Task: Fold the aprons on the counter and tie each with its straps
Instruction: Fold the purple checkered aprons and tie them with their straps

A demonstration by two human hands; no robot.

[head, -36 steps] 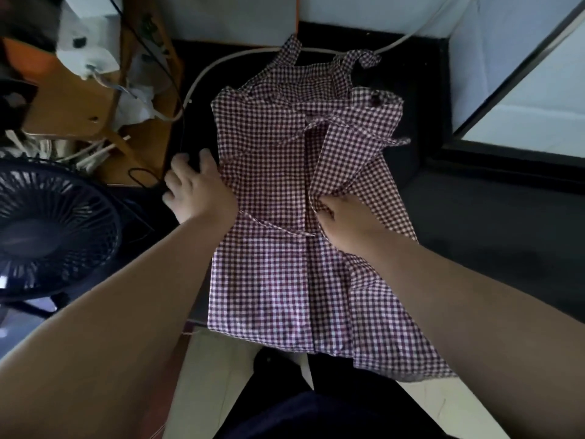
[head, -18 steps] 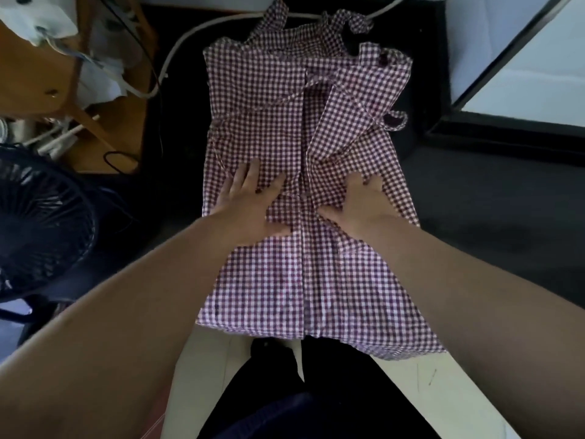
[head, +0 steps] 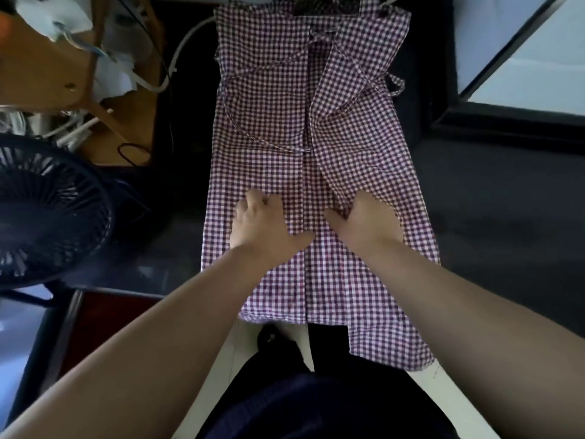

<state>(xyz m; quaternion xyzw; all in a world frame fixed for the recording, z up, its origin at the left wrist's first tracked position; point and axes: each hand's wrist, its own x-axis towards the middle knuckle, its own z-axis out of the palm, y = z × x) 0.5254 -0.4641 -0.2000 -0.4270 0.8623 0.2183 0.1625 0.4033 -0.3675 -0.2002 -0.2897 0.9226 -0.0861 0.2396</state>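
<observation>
A maroon-and-white checked apron (head: 272, 99) lies lengthwise on the dark counter (head: 493, 198), its two long sides folded in and meeting along a middle seam. A thin strap (head: 262, 141) crosses the left panel, and a strap loop (head: 397, 85) sticks out at the right edge. My left hand (head: 259, 224) rests on the left panel with its fingers curled into the cloth. My right hand (head: 370, 224) sits on the right panel, thumb on top, fingers hidden under the folded flap. The apron's near end hangs over the counter's front edge.
A black fan (head: 47, 210) stands at the left. Behind it are a wooden piece (head: 47, 74) with cables and a white hose (head: 186, 42). A window frame (head: 506, 122) borders the counter at the right.
Both hands have slid toward me along the apron. Their fingers, flat on the cloth half a second ago, are now curled or tucked into it.
</observation>
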